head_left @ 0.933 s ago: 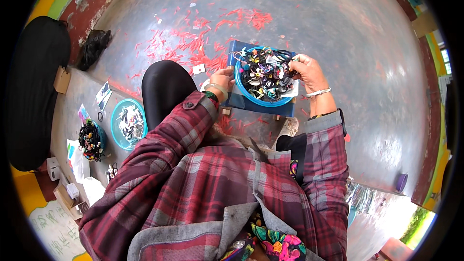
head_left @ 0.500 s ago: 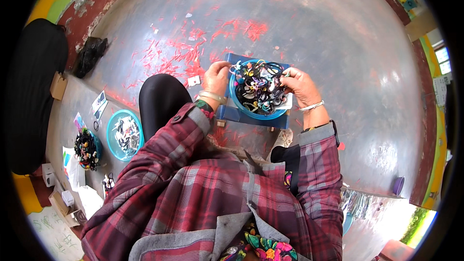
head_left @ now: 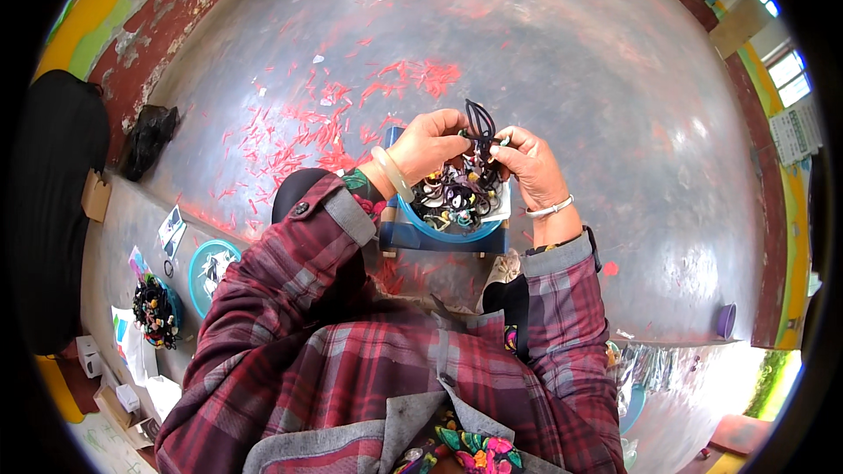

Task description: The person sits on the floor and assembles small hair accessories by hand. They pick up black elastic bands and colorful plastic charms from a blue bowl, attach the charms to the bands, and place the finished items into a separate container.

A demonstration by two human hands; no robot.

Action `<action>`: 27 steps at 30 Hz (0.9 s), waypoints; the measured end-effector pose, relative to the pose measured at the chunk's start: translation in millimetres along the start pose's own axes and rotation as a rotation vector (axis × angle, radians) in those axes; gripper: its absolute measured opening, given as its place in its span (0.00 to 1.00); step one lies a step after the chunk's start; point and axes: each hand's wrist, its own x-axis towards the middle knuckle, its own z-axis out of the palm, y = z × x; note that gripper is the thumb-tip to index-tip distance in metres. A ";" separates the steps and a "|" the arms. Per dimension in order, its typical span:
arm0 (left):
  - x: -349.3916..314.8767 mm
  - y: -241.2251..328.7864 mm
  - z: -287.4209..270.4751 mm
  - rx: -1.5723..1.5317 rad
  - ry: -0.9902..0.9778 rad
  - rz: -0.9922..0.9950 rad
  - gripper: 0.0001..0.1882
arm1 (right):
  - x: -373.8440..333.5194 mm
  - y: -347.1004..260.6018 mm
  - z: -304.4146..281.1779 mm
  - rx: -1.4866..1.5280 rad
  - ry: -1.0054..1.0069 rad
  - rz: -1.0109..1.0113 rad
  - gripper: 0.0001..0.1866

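Above a blue basin heaped with mostly black hair ties, both my hands meet. A looped black hair tie stands up between them. My left hand is closed, fingertips at the loop's left side. On its right side, my right hand pinches with thumb and forefinger by a small pale piece on the tie. Beneath the basin is a blue stool, and a white card lies at the basin's right edge.
Red scraps litter the floor ahead. To my left stand a blue basin of white pieces, a container heaped with hair ties and a black bag. Clear plastic packets and a purple cup lie at right.
My left hand has moved right over the basin, closer to my right hand. A looped black hair tie is now raised between them. The whole view has shifted slightly.
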 end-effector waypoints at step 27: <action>0.5 -2.1 -10.4 -0.150 0.031 0.023 0.07 | 2.5 -10.7 6.7 0.047 0.146 -0.002 0.05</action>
